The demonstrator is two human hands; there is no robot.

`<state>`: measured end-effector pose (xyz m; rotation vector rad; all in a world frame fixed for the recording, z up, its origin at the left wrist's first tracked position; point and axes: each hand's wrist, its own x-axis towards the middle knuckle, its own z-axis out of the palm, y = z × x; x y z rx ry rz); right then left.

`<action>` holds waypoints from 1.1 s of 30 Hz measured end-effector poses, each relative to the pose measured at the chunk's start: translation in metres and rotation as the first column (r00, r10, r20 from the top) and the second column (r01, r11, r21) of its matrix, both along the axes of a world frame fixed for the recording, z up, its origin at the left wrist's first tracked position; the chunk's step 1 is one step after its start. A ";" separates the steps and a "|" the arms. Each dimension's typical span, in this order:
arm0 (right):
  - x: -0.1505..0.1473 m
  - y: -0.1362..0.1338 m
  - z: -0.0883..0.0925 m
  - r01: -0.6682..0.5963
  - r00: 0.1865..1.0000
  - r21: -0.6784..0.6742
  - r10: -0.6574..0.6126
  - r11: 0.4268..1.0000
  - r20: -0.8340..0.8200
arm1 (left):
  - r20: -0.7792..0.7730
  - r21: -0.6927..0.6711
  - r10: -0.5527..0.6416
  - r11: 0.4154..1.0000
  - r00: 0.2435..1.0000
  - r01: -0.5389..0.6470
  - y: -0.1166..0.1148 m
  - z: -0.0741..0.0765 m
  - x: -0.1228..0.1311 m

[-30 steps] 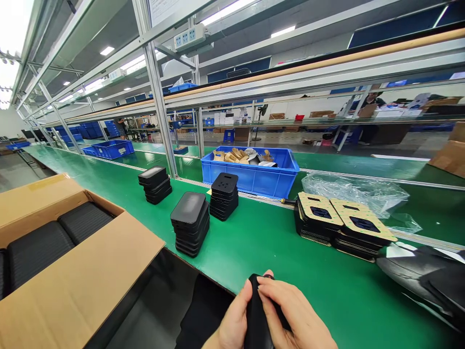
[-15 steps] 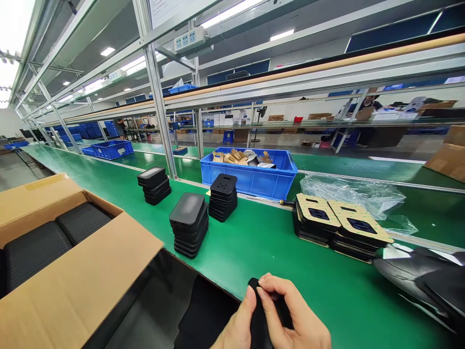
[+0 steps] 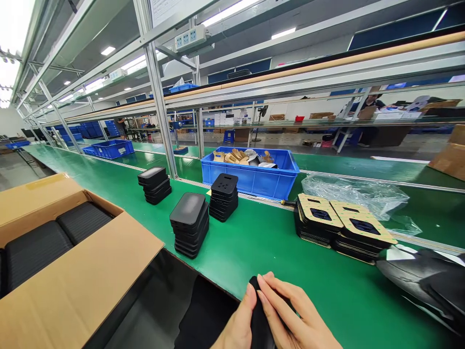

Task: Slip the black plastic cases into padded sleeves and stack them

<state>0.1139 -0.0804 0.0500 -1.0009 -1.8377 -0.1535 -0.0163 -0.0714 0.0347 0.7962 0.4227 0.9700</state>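
When we look down at our hands, what do we see?

Our left hand and right hand are close together, a narrow hold. Their fingers press from both sides on a soft-looking black piece.

Where's that piece?

At 6 o'clock, held just above the near edge of the green bench. Its lower end runs out of view, so we can't see all of it.

What's nearest to us?

At 7 o'clock, just left of our hands, a dark cloth hangs below the bench edge. At 9 o'clock, a cardboard box stands open, with black pads inside.

And farther along the bench?

At 11 o'clock we have three black stacks, and behind them, at 12, a blue crate holds tan packets. At 1 o'clock, two tan-backed stacks lie side by side, touching, with clear film just behind them. A black bag sits at 3 o'clock.

Anyone else nearby?

A co-worker stands at 1 o'clock, well apart, beyond the bench and its shelves.
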 end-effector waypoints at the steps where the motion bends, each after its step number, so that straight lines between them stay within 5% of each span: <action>1: 0.001 -0.001 -0.001 -0.005 1.000 0.006 0.005 1.000 0.005 | 0.007 -0.001 -0.012 1.000 1.000 0.012 0.000 -0.001 0.000; 8: 0.006 0.003 0.007 0.042 0.995 -0.069 -0.048 0.997 -0.090 | 0.032 -0.049 -0.005 0.999 0.999 0.007 -0.004 0.004 -0.001; 13: 0.008 0.016 0.019 0.090 0.996 0.023 -0.090 0.996 -0.012 | -0.055 0.008 -0.030 1.000 0.998 0.030 -0.006 0.008 -0.002; 20: 0.017 0.022 0.018 -0.148 0.989 -0.164 0.146 0.975 -0.024 | -0.054 -0.060 0.054 0.997 0.997 -0.057 0.001 0.006 0.000; 24: 0.016 0.025 0.015 -0.138 0.981 -0.091 0.124 0.986 -0.150 | 0.076 -0.135 -0.035 0.990 0.996 0.045 0.004 0.008 0.002; 29: 0.016 0.029 0.010 -0.165 0.986 0.051 0.165 0.985 0.019 | 0.121 -0.147 0.036 0.989 0.992 -0.018 0.008 0.005 0.005; 33: 0.016 0.027 0.008 -0.253 0.967 0.095 0.255 0.963 -0.009 | 0.196 -0.180 0.060 0.983 0.979 -0.024 0.014 0.007 0.006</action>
